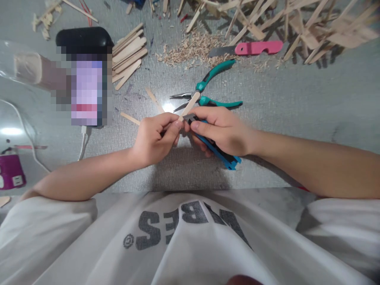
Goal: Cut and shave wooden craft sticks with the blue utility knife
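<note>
Between the thumb and fingers of my left hand is a wooden craft stick, slanting up to the right. My right hand grips a blue and black utility knife, its metal tip against or very near the stick's lower part. Whether the blade touches the wood I cannot tell. Just beyond my hands lie needle-nose pliers with teal handles, jaws spread and pointing left. Two more craft sticks, one of them a pale stick, lie beside my left hand, their near ends hidden behind it.
Wood shavings are heaped at the back, with a pink-handled folding knife beside them. Stick frames crowd the back right. Loose craft sticks lie by a blurred phone with a white cable. A purple adapter sits far left.
</note>
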`<state>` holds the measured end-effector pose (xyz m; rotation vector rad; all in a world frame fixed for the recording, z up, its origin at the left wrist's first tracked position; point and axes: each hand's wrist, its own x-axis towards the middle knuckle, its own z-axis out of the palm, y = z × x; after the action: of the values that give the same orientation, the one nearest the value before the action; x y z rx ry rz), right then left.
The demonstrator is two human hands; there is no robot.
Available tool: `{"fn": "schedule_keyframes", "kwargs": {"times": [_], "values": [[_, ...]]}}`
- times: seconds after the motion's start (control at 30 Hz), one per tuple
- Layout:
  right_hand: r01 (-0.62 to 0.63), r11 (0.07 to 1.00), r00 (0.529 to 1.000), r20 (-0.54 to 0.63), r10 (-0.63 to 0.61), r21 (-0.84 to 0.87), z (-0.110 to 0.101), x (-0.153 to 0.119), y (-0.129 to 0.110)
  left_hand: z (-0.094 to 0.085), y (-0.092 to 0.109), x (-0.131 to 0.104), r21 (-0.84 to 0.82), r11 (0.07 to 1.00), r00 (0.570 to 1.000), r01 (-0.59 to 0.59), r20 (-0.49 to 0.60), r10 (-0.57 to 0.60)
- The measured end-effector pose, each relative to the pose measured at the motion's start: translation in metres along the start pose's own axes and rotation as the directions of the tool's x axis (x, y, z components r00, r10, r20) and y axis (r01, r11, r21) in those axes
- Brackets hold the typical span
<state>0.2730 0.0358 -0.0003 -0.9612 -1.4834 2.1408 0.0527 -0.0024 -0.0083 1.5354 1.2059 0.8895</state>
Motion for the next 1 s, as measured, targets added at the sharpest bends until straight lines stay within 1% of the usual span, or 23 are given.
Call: {"fn": "schedule_keyframes", "kwargs": {"times": [0.17, 0.3, 0.4, 0.6, 0.77, 1.0], "values": [[0.039, 0.999, 0.999, -0.004, -0.039, -0.009, -0.0012, 0.0, 0.0019, 0.001, -0.0027, -0.0005, 0.006, 1.0, 1.0, 0.003, -0.017, -0.002], [0.038, 0.999, 0.999, -0.013, -0.038, -0.027, 0.0002, -0.0003, 0.0012, 0.0014, -0.0017, -0.002, 0.105, 0.994, 0.998, -0.034, -0.043, 0.039], [0.022, 0.999, 1.0, -0.001, -0.022, -0.033, 0.0007, -0.0005, -0.0017, 0.0014, 0.0001, -0.0025, 0.164, 0.984, 0.996, -0.07, -0.037, 0.078], [0.022, 0.999, 1.0, 0.016, -0.021, -0.047, -0.0005, -0.0003, -0.004, 0.0014, 0.0004, -0.0017, 0.168, 0.984, 0.996, -0.065, -0.055, 0.075], [0.046, 0.998, 0.999, -0.002, -0.046, -0.037, 0.0011, 0.0004, -0.0026, 0.0017, 0.0, -0.0018, 0.171, 0.984, 0.996, -0.047, -0.063, 0.058], [0.043, 0.995, 0.999, 0.0, -0.043, -0.095, 0.001, 0.0003, -0.0029, 0.0037, 0.0, -0.0025, 0.182, 0.98, 0.992, -0.082, -0.078, 0.097]]}}
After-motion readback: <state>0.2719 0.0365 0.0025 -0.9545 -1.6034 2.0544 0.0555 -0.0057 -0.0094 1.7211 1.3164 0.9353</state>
